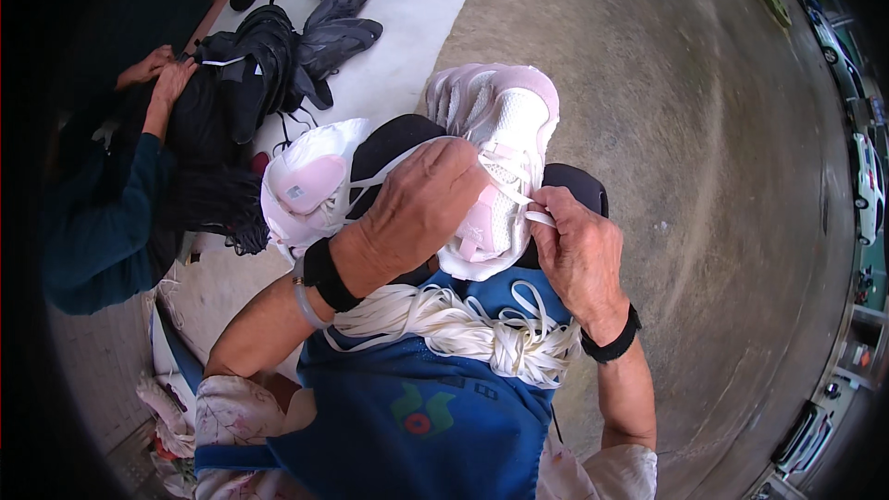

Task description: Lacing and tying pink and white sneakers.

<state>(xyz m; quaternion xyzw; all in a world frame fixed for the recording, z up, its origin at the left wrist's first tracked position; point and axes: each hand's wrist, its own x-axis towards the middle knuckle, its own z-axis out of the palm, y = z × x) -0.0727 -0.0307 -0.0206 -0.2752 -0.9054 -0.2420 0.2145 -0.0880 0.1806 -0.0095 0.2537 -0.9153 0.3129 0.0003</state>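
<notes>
A pink and white shoe upper (pixel 520 120) rests across my knees, its white shoelace (pixel 507 169) running through the eyelets. My right hand (pixel 582 255) is closed at the shoe's right side, pinching the lace between thumb and fingers. Over the shoe's left side, my left hand (pixel 421 199) is curled closed. Its fingertips are hidden, so what they grip cannot be made out. A strand of lace passes behind that hand toward a second pink and white upper (pixel 310 181) at the left. More pink uppers seem stacked beside the first.
A thick bundle of white laces (pixel 463 329) lies on my blue apron (pixel 398 407). At the left, another person's hands (pixel 167 74) handle black shoe uppers (pixel 264 56). More black uppers lie on a white sheet (pixel 435 14). Concrete floor (pixel 685 130) extends right toward parked vehicles (pixel 866 176).
</notes>
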